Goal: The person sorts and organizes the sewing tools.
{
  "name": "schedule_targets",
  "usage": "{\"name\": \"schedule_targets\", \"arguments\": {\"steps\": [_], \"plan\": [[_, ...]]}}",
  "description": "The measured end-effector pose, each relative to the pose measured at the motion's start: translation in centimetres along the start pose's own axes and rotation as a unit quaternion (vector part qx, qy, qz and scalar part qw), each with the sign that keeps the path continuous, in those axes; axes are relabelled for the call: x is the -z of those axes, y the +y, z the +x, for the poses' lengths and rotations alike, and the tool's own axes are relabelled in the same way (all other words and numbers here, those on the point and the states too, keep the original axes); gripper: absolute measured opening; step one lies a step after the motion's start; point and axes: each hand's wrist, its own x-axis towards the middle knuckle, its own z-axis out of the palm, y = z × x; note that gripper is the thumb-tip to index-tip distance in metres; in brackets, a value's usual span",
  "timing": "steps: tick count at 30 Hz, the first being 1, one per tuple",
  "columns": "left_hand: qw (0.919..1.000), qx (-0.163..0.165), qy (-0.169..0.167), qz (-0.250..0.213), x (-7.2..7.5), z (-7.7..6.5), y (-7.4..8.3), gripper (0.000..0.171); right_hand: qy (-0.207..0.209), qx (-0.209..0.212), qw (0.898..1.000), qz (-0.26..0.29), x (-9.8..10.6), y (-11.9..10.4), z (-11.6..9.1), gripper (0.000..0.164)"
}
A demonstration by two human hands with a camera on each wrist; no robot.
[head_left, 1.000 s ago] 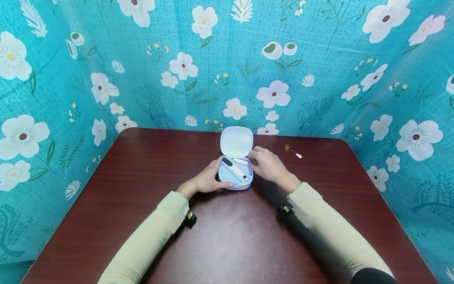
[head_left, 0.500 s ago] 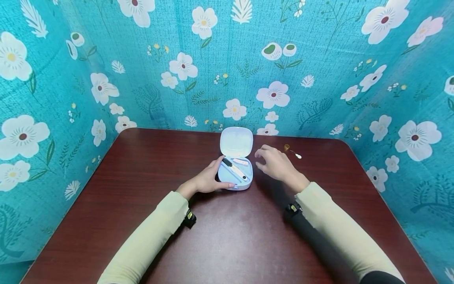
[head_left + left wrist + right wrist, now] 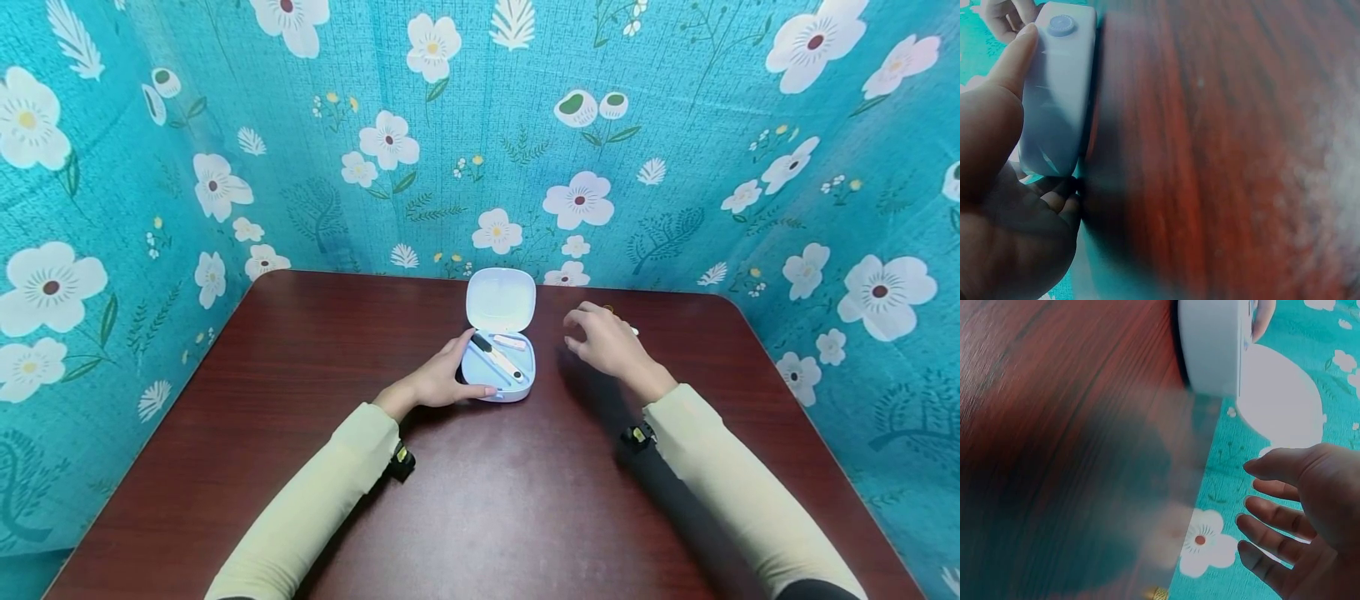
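Observation:
A pale blue case (image 3: 517, 393) stands on the table with its white lid (image 3: 501, 300) raised. Inside lie a white stick-shaped tool (image 3: 504, 363) with a dark end and a small pinkish-white piece (image 3: 510, 342). My left hand (image 3: 433, 382) holds the case from its left side. In the left wrist view the thumb presses the front wall near a round button (image 3: 1062, 25), and the other fingers go around the side. To the right of the case, apart from it, my right hand (image 3: 606, 343) hovers with loosely bent fingers and nothing in them.
A gold ring-like piece (image 3: 1160, 593) lies at the table's back right. A white tag (image 3: 635, 331) beside it is partly hidden behind my right hand. The dark red wooden table (image 3: 480, 500) meets a teal floral curtain (image 3: 450, 167) at its back edge.
My right hand has moved away from the case to the right, towards the gold piece, which it now partly covers. The left hand and the case have stayed in place.

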Motion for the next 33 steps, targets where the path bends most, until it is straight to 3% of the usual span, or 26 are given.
{"name": "schedule_targets", "arguments": {"steps": [23,33], "plan": [[1.0,-0.002,0.003,0.0,-0.1,0.1,-0.3,0.119,-0.009,-0.066,0.998,-0.003,0.3,6.0,-1.4,0.031],[1.0,0.0,0.001,-0.005,-0.1,0.0,-0.2,0.119,-0.015,-0.124,0.992,0.002,0.2,8.4,-1.4,0.035]]}}
